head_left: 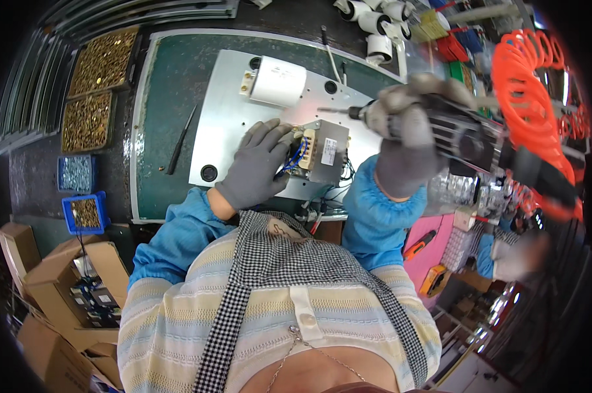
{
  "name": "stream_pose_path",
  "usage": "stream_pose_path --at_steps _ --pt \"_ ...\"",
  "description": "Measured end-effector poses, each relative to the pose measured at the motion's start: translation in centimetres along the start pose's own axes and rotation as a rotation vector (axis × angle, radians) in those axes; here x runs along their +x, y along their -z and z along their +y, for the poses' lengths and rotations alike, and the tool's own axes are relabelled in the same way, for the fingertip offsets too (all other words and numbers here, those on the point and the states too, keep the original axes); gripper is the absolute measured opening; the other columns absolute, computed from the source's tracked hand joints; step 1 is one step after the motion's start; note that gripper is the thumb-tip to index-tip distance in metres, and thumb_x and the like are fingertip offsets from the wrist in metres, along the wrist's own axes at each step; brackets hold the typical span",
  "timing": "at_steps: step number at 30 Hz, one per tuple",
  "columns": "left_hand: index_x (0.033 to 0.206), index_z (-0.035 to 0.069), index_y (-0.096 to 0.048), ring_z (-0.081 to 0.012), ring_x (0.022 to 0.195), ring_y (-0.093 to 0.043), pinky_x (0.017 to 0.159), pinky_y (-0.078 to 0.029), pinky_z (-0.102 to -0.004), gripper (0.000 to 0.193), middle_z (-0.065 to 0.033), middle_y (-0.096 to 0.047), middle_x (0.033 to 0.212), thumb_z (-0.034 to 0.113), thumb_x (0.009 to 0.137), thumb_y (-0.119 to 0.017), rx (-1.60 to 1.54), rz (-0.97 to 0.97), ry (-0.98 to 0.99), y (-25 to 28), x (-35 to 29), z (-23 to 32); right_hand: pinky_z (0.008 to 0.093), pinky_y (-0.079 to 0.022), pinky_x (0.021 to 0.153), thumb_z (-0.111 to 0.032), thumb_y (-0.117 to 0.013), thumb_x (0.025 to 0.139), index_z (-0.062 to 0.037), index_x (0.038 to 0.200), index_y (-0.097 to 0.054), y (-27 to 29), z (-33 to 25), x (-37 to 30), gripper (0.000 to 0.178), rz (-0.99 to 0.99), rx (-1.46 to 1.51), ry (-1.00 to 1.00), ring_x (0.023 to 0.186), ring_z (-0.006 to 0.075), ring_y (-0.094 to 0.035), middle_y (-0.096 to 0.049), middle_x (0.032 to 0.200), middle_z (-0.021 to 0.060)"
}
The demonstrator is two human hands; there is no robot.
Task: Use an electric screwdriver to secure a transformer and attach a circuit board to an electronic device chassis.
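My left hand (pixel 258 162), in a grey glove, lies on a silvery metal plate (pixel 227 124). Its fingers are stretched out, with their tips against the left end of a transformer (pixel 327 154) that has blue wires and a white label. Raised over the plate's right side, my right hand (pixel 410 134), also gloved, is closed around a black power screwdriver (pixel 463 134). The tool's long thin bit (pixel 333 110) points left, above the transformer and apart from it. A white cylindrical capacitor (pixel 278 82) sits on the plate's far part.
Brass parts fill trays (pixel 87 122) at the left, near blue bins (pixel 86 214). A dark pen-like tool (pixel 182 139) lies left of the plate. More white capacitors (pixel 374 23) stand far right. An orange coiled hose (pixel 522 98) hangs at the right; a person (pixel 512 259) is beyond.
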State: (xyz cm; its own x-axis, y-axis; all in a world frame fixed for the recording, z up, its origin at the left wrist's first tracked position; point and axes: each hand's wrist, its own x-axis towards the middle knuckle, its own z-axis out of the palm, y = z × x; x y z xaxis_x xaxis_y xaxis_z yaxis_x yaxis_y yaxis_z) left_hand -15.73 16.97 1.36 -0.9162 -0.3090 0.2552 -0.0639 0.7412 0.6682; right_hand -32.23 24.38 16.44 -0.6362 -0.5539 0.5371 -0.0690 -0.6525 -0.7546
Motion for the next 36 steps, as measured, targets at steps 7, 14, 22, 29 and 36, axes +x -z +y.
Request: stream_pose_path --at_steps 7,14,22,29,36 --pt "0.125 0.0 -0.055 -0.0392 0.134 -0.04 0.113 -0.031 -0.0522 0.063 -0.0177 -0.05 0.137 0.018 0.068 -0.074 0.056 -0.065 0.002 0.2 0.9 1.0 0.026 -0.055 0.055 0.007 -0.068 0.078 0.0025 0.127 -0.05 5.1 -1.7 -0.5 0.052 0.311 -0.318 0.039 0.073 0.0171 -0.065 -0.063 0.101 0.0182" --pt "0.124 -0.002 -0.055 -0.0431 0.133 -0.039 0.11 -0.031 -0.0544 0.067 -0.0219 -0.048 0.136 0.019 0.064 -0.077 0.091 -0.164 -0.041 -0.5 1.9 1.5 0.024 -0.055 0.06 0.009 -0.07 0.077 0.0022 0.122 -0.059 10.0 -1.3 -1.9 0.047 0.352 -0.152 -0.06 0.076 0.0111 -0.067 -0.07 0.1 0.0113" --pt "0.128 -0.002 -0.053 -0.0455 0.132 -0.039 0.11 -0.032 -0.0545 0.072 -0.0246 -0.047 0.135 0.018 0.065 -0.08 0.105 -0.246 0.019 -1.1 2.8 2.9 0.0257 -0.057 0.077 0.001 -0.076 0.075 0.0015 0.119 -0.06 13.4 0.2 -3.2 0.047 0.368 -0.08 0.03 0.088 0.0121 -0.069 -0.072 0.098 0.0072" --pt "0.124 0.003 -0.057 -0.0412 0.124 -0.052 0.1 -0.046 -0.0442 0.057 -0.0234 -0.051 0.135 0.019 0.075 -0.08 0.153 -0.194 0.002 -1.7 2.1 2.2 0.0291 -0.058 0.079 -0.004 -0.077 0.076 -0.0035 0.126 -0.057 14.3 0.4 -4.1 0.054 0.383 -0.059 -0.043 0.088 0.0138 -0.069 -0.071 0.097 0.0068" --pt "0.129 0.0 -0.052 -0.0446 0.129 -0.043 0.106 -0.039 -0.0497 0.074 -0.0245 -0.045 0.138 0.016 0.062 -0.08 0.122 -0.235 0.047 -1.9 1.6 1.3 0.0278 -0.058 0.071 0.003 -0.071 0.079 -0.0022 0.121 -0.059 14.1 0.6 -3.6 0.044 0.307 -0.048 0.096 0.086 0.016 -0.069 -0.069 0.101 0.011"
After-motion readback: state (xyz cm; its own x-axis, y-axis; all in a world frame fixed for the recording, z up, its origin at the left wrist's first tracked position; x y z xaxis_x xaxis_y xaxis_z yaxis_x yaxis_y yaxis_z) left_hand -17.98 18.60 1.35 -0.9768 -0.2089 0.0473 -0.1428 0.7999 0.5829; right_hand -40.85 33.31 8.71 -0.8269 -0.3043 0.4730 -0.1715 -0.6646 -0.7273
